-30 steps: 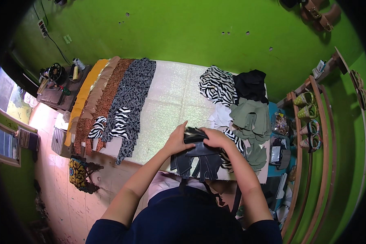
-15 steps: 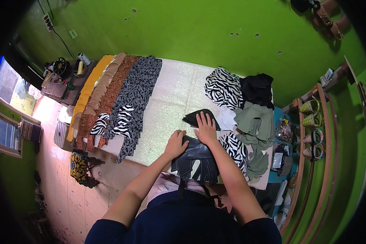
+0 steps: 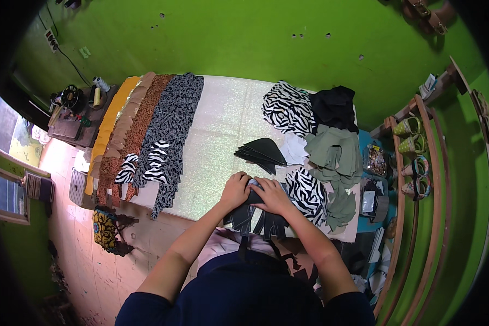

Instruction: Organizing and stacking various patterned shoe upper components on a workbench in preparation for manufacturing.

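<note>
At the near edge of the table, my left hand [image 3: 236, 190] curls round the upper left side of a stack of black cut material pieces [image 3: 258, 224]. Close beside it, my right hand [image 3: 273, 196] grips the upper edge of that stack, its fingertips almost meeting the left hand's. A small greyish patch shows between the fingertips, too little to name. Long strips of the stack hang toward me. Just beyond my hands lies a fanned pile of black curved pieces [image 3: 259, 152], touched by neither hand. White pieces [image 3: 294, 150] lie to its right.
On the table's right are zebra-print pieces [image 3: 289, 108], black cloth [image 3: 334, 108] and grey-green pieces [image 3: 336, 155]. Overlapping rows of yellow, tan, brown and grey-patterned pieces [image 3: 174, 114] cover the left. A sewing machine [image 3: 70, 98] stands at far left; a wooden rack with shoes [image 3: 410, 144] stands right.
My right hand has left the fanned black pile and come back toward me onto the black stack beside my left hand. The view has shifted slightly.
</note>
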`<state>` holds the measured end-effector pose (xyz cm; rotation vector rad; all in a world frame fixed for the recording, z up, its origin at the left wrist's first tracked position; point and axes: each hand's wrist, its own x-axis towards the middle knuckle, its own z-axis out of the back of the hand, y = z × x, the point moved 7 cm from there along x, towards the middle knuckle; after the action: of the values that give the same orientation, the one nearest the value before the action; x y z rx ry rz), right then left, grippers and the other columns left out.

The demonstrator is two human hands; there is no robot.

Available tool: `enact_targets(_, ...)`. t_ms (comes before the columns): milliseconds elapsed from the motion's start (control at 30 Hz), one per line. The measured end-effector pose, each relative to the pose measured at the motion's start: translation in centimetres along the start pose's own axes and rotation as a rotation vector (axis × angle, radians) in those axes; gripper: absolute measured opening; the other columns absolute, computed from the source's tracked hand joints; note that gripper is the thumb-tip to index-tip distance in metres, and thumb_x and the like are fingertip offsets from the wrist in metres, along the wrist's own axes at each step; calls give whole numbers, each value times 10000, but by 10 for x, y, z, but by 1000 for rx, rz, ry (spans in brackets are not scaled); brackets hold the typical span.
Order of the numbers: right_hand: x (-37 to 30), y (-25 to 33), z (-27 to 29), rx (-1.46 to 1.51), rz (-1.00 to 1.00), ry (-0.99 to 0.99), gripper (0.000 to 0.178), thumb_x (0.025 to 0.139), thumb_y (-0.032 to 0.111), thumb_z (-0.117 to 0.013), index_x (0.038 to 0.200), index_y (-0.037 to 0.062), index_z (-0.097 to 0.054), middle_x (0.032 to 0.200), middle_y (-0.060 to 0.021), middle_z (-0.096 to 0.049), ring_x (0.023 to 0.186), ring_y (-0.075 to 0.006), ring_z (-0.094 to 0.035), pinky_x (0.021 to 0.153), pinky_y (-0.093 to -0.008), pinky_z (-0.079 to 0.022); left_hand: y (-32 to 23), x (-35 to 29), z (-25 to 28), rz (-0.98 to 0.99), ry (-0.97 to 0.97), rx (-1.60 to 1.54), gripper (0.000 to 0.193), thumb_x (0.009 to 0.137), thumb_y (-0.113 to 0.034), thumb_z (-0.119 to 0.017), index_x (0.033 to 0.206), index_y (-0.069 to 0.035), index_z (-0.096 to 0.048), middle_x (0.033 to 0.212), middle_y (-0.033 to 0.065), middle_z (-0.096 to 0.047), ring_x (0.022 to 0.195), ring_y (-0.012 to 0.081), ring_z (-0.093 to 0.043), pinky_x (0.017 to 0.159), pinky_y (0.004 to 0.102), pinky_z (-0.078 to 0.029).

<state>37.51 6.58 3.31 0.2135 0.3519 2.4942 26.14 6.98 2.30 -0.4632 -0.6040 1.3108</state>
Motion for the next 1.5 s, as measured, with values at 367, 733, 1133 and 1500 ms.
enact_targets(367, 53, -62, 67, -56, -465, -424, 660, 751, 472, -589, 1259, 90, -412, 1222, -165, -428, 1123, -330, -397, 926, -439, -318, -6, -6, 16, 122, 65, -32, 544, 735, -327, -633, 1176, -50, -475, 1133, 182, -479, 999, 337, -509, 844, 404, -427)
enact_targets(733, 2, -8, 14, 79, -28, -13, 701, 649, 434, -683, 1239, 137, -448, 1199, -142, -426, 1166, -312, -377, 1020, -480, -233, -9, -35, 1, 270, 98, 233, 845, 584, -384, -736, 1272, -60, -367, 1191, 223, -398, 968, 385, -481, 783, 415, -464)
enact_targets(1133, -10, -11, 42, 57, -156, -231, 440, 638, 223, -715, 1022, 78, -558, 1072, -105, -482, 1038, -303, -446, 896, -395, -369, -32, -20, 24, -164, -52, 291, 578, 634, -284, -713, 1142, -93, -514, 1240, 177, -392, 1153, 325, -374, 935, 425, -329)
enact_targets(1500, 60, 5, 64, 440, -256, -134, 389, 698, 215, -667, 1037, 68, -547, 931, -114, -520, 927, -293, -529, 781, -351, -435, 42, 5, 86, 115, -199, -369, 414, 737, -75, -629, 1126, -31, -493, 1051, 158, -537, 960, 289, -544, 820, 344, -434)
